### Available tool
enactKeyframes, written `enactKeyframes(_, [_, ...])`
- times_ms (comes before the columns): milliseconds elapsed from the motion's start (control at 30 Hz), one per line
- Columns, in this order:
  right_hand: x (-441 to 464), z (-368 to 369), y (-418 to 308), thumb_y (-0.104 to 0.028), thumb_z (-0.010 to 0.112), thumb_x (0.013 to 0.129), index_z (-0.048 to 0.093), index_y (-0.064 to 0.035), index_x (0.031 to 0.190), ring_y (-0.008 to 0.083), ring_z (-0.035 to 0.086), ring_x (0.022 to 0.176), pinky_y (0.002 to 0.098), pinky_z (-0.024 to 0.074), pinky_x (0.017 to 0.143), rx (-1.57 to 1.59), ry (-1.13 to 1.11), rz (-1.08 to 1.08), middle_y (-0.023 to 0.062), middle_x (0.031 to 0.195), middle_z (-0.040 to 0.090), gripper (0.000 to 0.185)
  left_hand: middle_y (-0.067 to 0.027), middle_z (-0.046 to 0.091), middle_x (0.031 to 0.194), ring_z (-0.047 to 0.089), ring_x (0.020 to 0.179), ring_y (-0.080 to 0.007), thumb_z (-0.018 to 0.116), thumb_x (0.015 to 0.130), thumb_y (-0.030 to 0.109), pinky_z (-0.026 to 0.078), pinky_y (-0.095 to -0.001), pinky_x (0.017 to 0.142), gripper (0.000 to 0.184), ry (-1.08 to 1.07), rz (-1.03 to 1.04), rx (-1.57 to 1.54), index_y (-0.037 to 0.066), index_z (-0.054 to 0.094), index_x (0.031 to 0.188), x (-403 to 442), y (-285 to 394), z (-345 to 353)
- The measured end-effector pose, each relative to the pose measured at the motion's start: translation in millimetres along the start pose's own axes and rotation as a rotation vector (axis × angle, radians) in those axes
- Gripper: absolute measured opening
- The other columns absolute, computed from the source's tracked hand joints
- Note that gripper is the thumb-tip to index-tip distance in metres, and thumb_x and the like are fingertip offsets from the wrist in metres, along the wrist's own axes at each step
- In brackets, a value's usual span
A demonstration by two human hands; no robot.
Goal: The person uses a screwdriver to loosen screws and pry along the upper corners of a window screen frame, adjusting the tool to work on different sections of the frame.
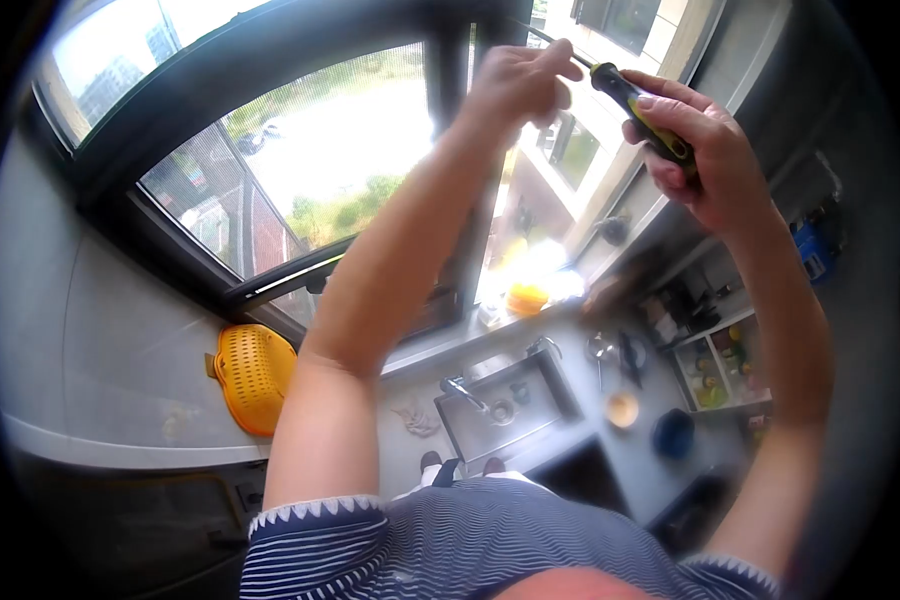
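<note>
Black-yellow screwdriver [625, 94] gripped in raised right hand [712, 148], left hand [515, 85] uplifted, hold unclear

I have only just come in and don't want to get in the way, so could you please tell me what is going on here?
A person at a kitchen window grips a black-and-yellow screwdriver in the right hand, its shaft pointing up toward the dark window frame. The left hand is raised close to the shaft; whether it touches it is unclear, as is what the tip meets. Below are the sink and, to the left, a yellow colander.
</note>
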State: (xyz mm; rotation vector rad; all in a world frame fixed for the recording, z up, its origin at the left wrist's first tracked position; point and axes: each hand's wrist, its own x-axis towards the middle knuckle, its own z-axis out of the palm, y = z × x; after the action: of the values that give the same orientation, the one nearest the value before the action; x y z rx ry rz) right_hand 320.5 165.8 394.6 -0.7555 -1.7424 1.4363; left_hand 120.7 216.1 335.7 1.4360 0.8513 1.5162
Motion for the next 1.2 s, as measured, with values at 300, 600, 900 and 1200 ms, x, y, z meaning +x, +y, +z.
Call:
enactKeyframes(300, [14.8,-25.1,-0.8,-0.010,0.061,0.080,0.057,-0.0052,0.120,0.0140,0.060,0.054,0.0249,0.0479,0.046,-1.532,0.027,-0.771,0.0111,0.078,0.063,0.040,-0.0028,0.054,0.066,0.058,0.062,-0.0196,0.070,0.068,0.019,0.047,-0.0316,0.050,0.007,0.571,0.994,1.575,0.017,0.064,0.066,7.8,39.2,-98.3])
enactKeyframes(600, [8.4,-15.3,7.6,-0.006,0.061,0.075,0.063,-0.0087,0.112,0.0207,0.063,0.063,0.0301,0.0507,0.055,-1.763,0.120,-0.947,0.0112,0.079,0.063,0.037,-0.0034,0.054,0.065,0.059,0.060,-0.0205,0.068,0.069,0.019,0.047,-0.0323,0.049,0.009,0.609,0.910,1.604,0.017,0.061,0.064,10.0,38.1,-95.2])
enactKeyframes(900, [7.1,3.3,1.9,-0.011,0.058,0.076,0.063,-0.0038,0.108,0.0247,0.063,0.064,0.0350,0.0512,0.059,-1.689,0.120,-0.883,0.0124,0.078,0.063,0.034,-0.0064,0.059,0.059,0.054,0.045,-0.0094,0.066,0.082,0.043,0.038,-0.0190,0.038,0.045,0.019,-0.111,-0.040,-0.002,0.063,0.082,-5.2,12.4,7.3])
enactKeyframes(1200, [-11.3,8.0,-0.3,-0.027,0.058,0.086,0.043,0.0027,0.127,0.0068,0.054,0.055,0.0181,0.0382,0.037,-0.011,0.091,-0.011,0.0091,0.078,0.057,0.052,-0.0071,0.055,0.063,0.052,0.050,-0.0119,0.061,0.087,0.025,0.039,-0.0227,0.042,0.030,-0.012,-0.158,-0.558,-0.001,0.059,0.072,18.7,-14.1,19.7])
